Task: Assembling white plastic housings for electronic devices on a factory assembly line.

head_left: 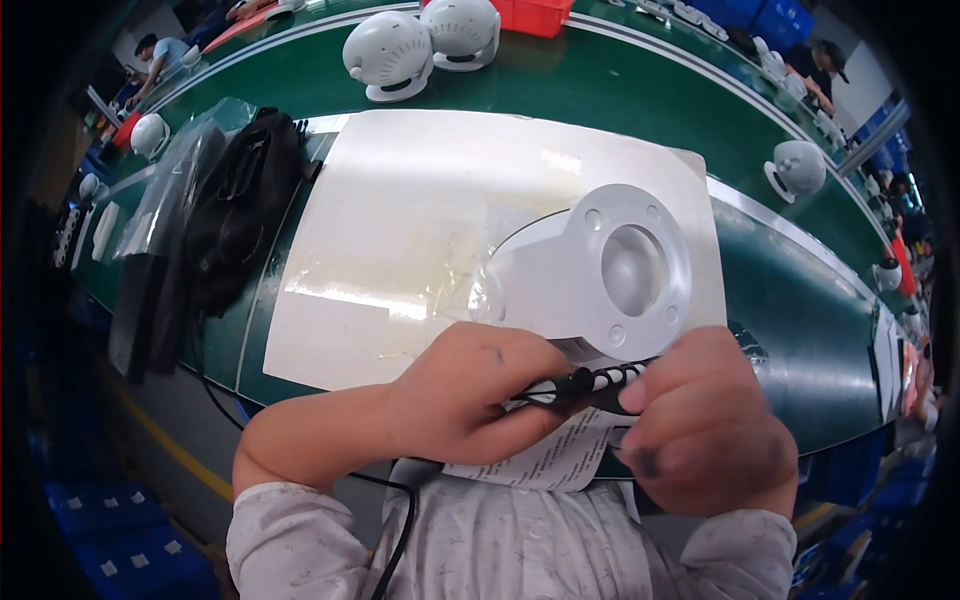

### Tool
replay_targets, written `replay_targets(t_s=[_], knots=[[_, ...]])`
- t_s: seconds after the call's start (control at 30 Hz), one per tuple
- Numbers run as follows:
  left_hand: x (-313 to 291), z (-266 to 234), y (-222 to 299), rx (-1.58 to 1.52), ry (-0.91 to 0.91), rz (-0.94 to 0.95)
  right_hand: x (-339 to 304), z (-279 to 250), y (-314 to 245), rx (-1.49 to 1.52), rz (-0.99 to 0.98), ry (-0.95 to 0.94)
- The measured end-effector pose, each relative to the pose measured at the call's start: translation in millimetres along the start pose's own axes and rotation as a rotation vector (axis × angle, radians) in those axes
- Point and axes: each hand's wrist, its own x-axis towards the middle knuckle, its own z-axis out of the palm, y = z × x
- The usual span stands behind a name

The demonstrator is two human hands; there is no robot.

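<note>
A white fan-like appliance [545,275] lies on its side on the white board [400,190], its round base ring [680,270] facing up toward me. Just below it, my left hand [490,390] is closed, pinching one end of a narrow black-and-white strip [590,382] whose exact kind I cannot make out. The fingers of my right hand [710,420] are curled closed at the strip's other end, slightly blurred. Under both hands hangs a sheet of printed paper [545,458], partly covered by them.
On the left lie a black bag [245,205] and clear plastic sleeves [165,195]. More white fans [390,55] stand on the green conveyor [620,75] beyond, near a red bin [530,15]. Another fan [797,168] stands at right. Co-workers sit farther off. A black cord [408,520] crosses my lap.
</note>
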Motion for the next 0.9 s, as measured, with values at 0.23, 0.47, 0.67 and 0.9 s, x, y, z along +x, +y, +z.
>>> replay_targets(t_s=[0.23, 0.47, 0.67, 0.9], knots=[[-2, 0, -3, -0.026, -0.064, 0.059, 3, 10, 5, 0.174, 0.034, 0.018], [6, -3, -7, 0.116, -0.038, 0.27, 6, -6, 68, 0.28, 0.112, 0.407], [8, -6, -13, 0.294, -0.099, 0.198, 15, -19, 88, 0.367, 0.397, 0.219], [9, 1, -21, 0.257, -0.025, 0.273, 20, -30, 71, 0.266, 0.568, 0.115]])
